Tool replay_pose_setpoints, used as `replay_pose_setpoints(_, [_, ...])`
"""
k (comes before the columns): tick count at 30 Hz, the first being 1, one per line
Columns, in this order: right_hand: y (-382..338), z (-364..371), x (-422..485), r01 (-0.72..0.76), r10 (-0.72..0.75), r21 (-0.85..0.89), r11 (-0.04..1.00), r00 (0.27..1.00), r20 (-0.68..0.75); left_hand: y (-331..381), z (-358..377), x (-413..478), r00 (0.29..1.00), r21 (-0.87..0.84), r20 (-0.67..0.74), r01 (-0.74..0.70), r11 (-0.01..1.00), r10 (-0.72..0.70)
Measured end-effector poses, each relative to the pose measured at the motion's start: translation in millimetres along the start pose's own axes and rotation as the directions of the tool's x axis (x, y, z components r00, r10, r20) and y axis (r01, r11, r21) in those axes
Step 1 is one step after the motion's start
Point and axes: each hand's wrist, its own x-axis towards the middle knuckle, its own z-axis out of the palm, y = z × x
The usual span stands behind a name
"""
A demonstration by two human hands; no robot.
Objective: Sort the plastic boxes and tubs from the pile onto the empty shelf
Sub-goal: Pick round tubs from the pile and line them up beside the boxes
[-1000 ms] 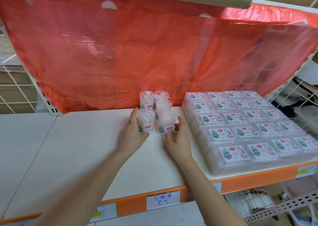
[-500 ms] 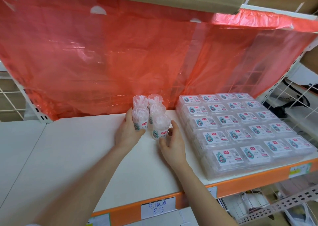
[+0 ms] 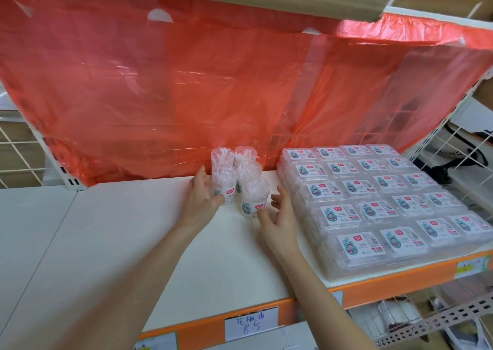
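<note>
A white shelf (image 3: 106, 243) with an orange front lip ran across the view, backed by a hanging red plastic sheet (image 3: 186, 83). Five clear tubs (image 3: 248, 169) stood upright in a tight cluster at the shelf's rear, near the sheet. At their 3 o'clock, just beside them, flat labelled boxes (image 3: 373, 203) lay stacked in neat rows out to the shelf's right end. The left hand (image 3: 200, 203) sat at 9 o'clock of the cluster, fingers straight along the side of the front-left tub (image 3: 225, 183), thumb touching its base. The right hand (image 3: 280, 219) lay at 4 o'clock of the nearest tub (image 3: 253, 200), fingers spread and relaxed, gripping nothing. A handwritten price tag (image 3: 250, 323) hung on the lip at 6 o'clock.
</note>
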Motion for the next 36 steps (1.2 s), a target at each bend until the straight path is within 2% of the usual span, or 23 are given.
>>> replay_pose_setpoints(2, [-7.1,-1.7,4.8,-0.030,0.032,0.100,0.995,0.999,-0.013,9.6,-2.0,1.0,0.999,-0.196,-0.007,0.050,0.979,-0.053])
replay_pose_setpoints(4, [-18.7,-1.9,12.8,-0.073,0.077,0.185,0.980,0.997,-0.012,18.3,0.7,8.1,0.995,-0.300,-0.021,0.087,0.950,-0.098])
replay_pose_setpoints(7, [-34.6,-2.6,32.9,-0.107,0.104,0.222,0.969,0.994,0.028,23.1,9.6,24.8,0.986,-0.405,-0.023,0.142,0.903,-0.165])
replay_pose_setpoints(12, [-53.9,-0.6,78.9,-0.290,0.264,0.233,0.928,0.954,0.140,17.5,22.9,45.6,0.973,-0.491,-0.014,0.195,0.849,-0.231])
replay_pose_setpoints(17, [-53.6,4.7,100.1,-0.486,0.408,0.270,0.831,0.863,0.298,10.3,27.7,53.2,0.978,-0.495,0.008,0.185,0.849,-0.209])
replay_pose_setpoints(20, [-56.1,5.9,104.9,-0.530,0.433,0.250,0.810,0.829,0.355,2.9,30.4,59.9,0.976,-0.518,0.029,0.201,0.832,-0.217])
replay_pose_setpoints(25, [-61.2,4.4,105.6,-0.524,0.430,0.229,0.820,0.829,0.356,3.7,34.9,61.8,0.976,-0.519,0.025,0.197,0.832,-0.216])
replay_pose_setpoints(31, [-36.3,8.7,125.8,-0.592,0.490,0.241,0.769,0.788,0.372,-4.3,49.1,67.6,0.977,-0.521,0.022,0.193,0.832,-0.213])
replay_pose_setpoints(36, [-24.2,5.8,133.9,-0.609,0.522,0.230,0.759,0.780,0.345,19.9,52.8,55.1,0.984,-0.524,0.013,0.160,0.837,-0.180])
